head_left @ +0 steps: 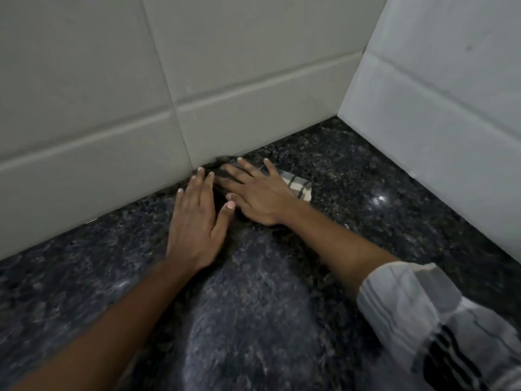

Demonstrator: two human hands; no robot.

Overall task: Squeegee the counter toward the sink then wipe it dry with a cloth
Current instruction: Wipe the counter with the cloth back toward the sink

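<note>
A checked cloth, pale with dark stripes, lies on the dark speckled granite counter close to the back wall. My right hand lies flat on top of it with fingers spread, covering most of it; only one corner shows to the right of the hand. My left hand rests flat on the counter just left of the cloth, fingers together, its thumb touching the right hand's thumb. No squeegee and no sink are in view.
White tiled walls meet in a corner: the back wall runs along the counter's far edge and a side wall closes the right side. My striped sleeve shows at lower right. Bare counter spreads left and toward me.
</note>
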